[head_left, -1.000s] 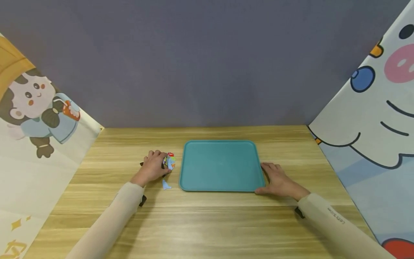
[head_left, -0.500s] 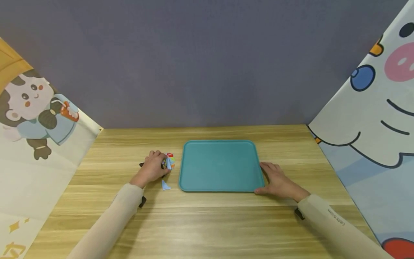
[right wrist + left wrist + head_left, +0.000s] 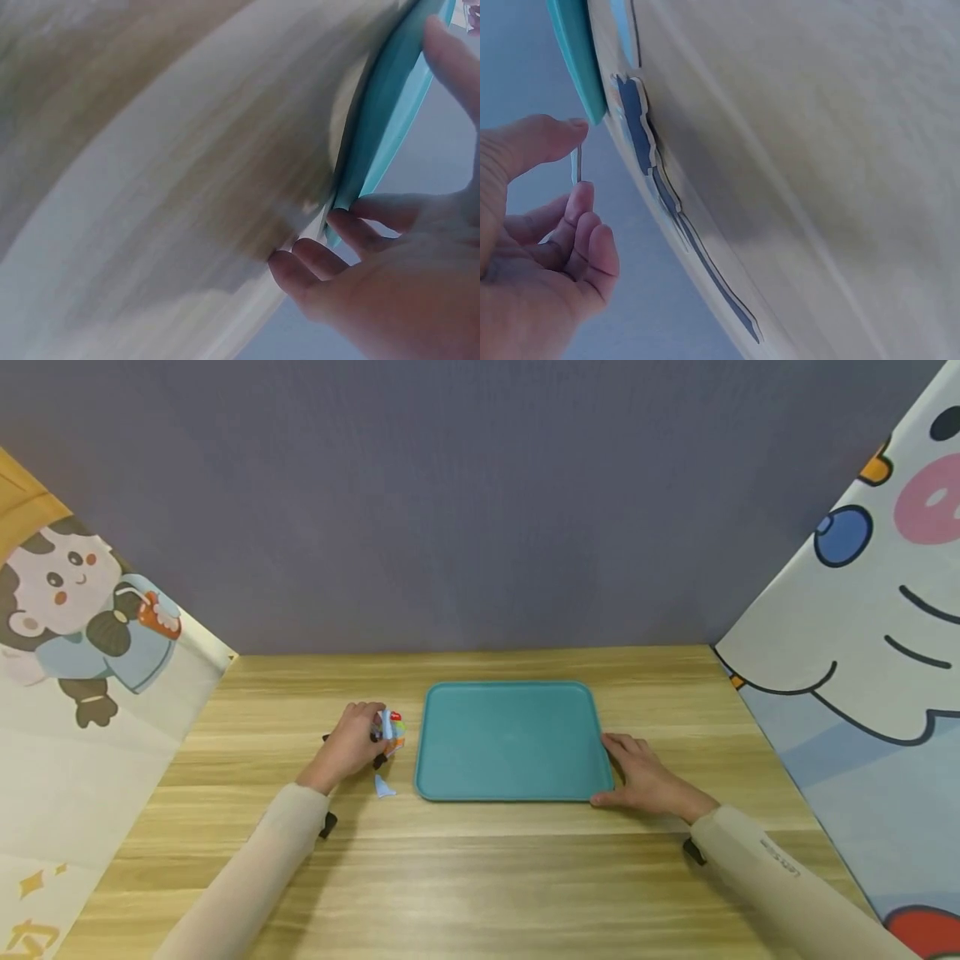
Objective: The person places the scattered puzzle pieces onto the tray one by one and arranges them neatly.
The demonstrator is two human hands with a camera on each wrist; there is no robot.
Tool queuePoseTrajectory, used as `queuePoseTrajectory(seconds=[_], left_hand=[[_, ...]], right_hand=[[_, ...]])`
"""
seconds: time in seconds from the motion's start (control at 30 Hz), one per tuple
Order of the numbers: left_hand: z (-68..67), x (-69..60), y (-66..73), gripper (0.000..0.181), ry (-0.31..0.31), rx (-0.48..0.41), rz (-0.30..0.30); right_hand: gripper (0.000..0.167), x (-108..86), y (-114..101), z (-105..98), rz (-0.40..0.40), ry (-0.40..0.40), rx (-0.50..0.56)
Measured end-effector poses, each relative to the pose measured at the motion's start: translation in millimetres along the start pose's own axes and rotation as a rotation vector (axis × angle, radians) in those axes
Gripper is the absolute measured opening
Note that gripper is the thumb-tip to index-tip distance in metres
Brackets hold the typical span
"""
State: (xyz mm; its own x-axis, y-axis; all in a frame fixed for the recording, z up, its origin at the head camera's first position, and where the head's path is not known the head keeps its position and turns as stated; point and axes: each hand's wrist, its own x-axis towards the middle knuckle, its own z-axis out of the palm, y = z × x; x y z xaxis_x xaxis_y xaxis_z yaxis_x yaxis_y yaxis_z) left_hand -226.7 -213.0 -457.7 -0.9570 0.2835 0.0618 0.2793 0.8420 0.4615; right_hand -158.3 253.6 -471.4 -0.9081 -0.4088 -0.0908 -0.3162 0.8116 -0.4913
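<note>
My left hand (image 3: 348, 745) is above a small group of flat, colourful cut-out pieces (image 3: 398, 732) left of the tray. Thumb and a fingertip pinch one thin, light-blue puzzle piece (image 3: 577, 165), seen edge-on in the left wrist view. Below it on the table lie dark-faced puzzle pieces (image 3: 636, 124), partly hidden by the hand in the head view. A loose light-blue piece (image 3: 384, 787) lies nearer the person. My right hand (image 3: 647, 783) rests against the right end of the teal tray (image 3: 514, 743). Its thumb touches the rim near the front corner, the relaxed fingers along the side.
The wooden table (image 3: 480, 893) runs back to a grey wall panel (image 3: 480, 510). Cartoon-printed panels stand at the left (image 3: 112, 635) and right (image 3: 847, 635). The tray bears nothing visible.
The left hand has risen slightly from the pieces, and a light-blue piece now shows upright between its fingers. The right hand and the tray have stayed in place.
</note>
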Motion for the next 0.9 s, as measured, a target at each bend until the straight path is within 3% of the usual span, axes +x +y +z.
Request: queuePoseTrajectory(seconds=[0.4,0.63,0.9], left_hand=[[-4.9,2.6,13.2,0.06,0.025,0.023,0.069],[0.9,8.4,17.4,0.057,0.042,0.017,0.12],[7.5,17.3,30.5,0.055,0.04,0.004,0.138]], right_hand=[[0.107,-0.1,0.3,-1.8,-0.01,0.001,-0.008],[0.106,-1.3,1.5,-0.7,-0.014,-0.005,0.0],[0.107,-2.5,0.7,-0.2,-0.011,-0.008,-0.002]])
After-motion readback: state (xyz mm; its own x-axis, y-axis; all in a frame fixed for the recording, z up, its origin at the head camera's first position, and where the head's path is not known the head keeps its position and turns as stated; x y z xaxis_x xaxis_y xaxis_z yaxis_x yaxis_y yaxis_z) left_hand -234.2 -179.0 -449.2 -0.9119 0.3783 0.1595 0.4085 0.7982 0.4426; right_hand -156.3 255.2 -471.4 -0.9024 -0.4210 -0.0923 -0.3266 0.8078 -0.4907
